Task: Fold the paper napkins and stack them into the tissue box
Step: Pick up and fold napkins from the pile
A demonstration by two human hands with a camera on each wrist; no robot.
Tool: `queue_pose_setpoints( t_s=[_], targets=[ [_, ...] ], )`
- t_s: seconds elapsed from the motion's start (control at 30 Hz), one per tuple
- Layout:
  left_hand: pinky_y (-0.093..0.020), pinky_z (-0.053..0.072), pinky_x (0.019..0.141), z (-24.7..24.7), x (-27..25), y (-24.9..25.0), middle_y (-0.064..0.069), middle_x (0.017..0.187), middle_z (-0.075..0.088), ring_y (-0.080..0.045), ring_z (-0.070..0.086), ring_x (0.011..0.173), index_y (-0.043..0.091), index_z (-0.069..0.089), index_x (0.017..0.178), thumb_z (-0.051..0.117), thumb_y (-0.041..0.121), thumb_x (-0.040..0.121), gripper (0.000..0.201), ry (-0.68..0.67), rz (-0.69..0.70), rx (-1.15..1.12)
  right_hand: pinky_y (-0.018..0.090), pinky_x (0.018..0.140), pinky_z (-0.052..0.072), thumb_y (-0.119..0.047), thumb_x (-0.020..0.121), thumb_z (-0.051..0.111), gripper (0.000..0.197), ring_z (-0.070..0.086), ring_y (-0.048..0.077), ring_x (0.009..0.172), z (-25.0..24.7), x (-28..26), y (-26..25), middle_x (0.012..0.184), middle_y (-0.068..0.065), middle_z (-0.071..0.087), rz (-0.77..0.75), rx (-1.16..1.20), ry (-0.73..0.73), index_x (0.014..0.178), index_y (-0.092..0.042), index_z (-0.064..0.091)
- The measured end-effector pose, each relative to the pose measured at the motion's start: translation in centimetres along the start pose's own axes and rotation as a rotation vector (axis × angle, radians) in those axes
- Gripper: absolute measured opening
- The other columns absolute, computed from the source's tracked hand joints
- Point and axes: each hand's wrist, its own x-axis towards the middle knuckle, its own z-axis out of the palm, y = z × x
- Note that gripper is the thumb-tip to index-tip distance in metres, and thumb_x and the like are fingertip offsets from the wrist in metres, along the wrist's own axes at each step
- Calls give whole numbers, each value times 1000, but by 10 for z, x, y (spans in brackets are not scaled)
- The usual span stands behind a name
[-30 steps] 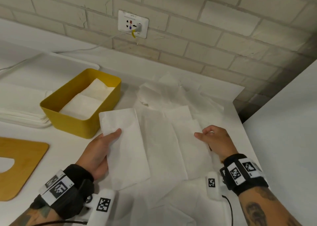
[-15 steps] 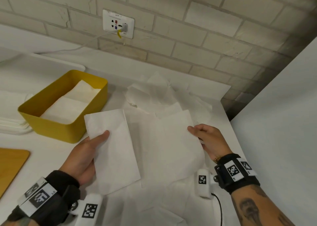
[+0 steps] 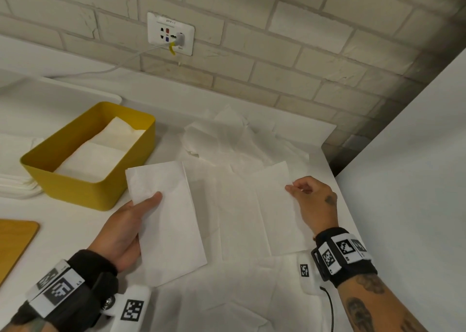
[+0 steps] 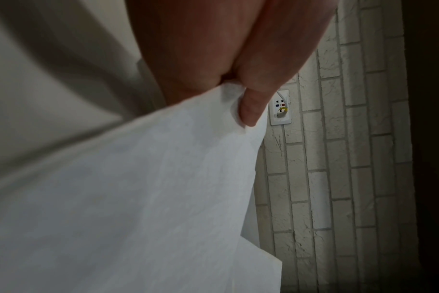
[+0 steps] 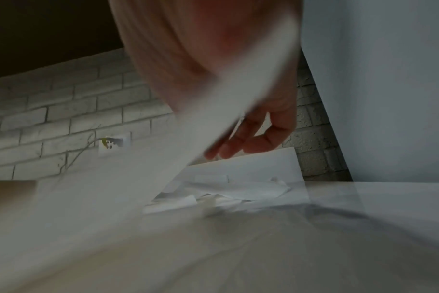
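Two hands: I have both working, each with its own thin white paper napkin.
Left grip: my left hand [image 3: 123, 233] is clamped on a folded white paper napkin [image 3: 169, 220], thumb on top near its far left corner, fingers beneath.
Right grip: my right hand [image 3: 314, 203] pinches the right edge of a second white napkin [image 3: 274, 205], lifting that side off the loose sheets below.
Box: the yellow open-topped tissue box [image 3: 75, 185] sits just left of and beyond my left grip, with folded napkins already inside.
Worktop: the white worktop [image 3: 50, 230] carries a spread of unfolded napkins [image 3: 227, 140] beyond both grips.
Handling: I judge this paper very light, limp and easily torn or creased.
Hold: take it at an edge or corner with a gentle pinch; a hard pull would rip it.
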Motion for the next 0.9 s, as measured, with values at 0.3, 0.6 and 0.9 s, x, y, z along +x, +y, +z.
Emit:
queue_pose_setpoints(
  t_s=[0.3,0.6,0.9],
  targets=[
    [-49,54,89,5,5,-1,-14,118,75,-34,70,107,16,65,128,58,24,100,30,-29,-26,11,36,92,56,-42,88,76,35,69,19,100,-3,3,-11,110,1,72,348,368,-369,116,-23,66],
    [-47,54,86,-1,5,-1,-14,120,74,-33,72,105,13,64,133,58,24,100,35,-39,-47,-22,30,83,55,-5,92,68,27,69,21,95,-5,15,-17,107,13,72,376,667,-440,118,1,66],
    [-47,55,88,-2,1,0,-14,119,74,-33,72,104,14,63,132,58,24,100,34,-42,-51,-27,27,79,44,-29,87,74,38,60,19,102,34,-10,-32,110,-1,59,183,-148,-402,119,-24,54]
  ],
)
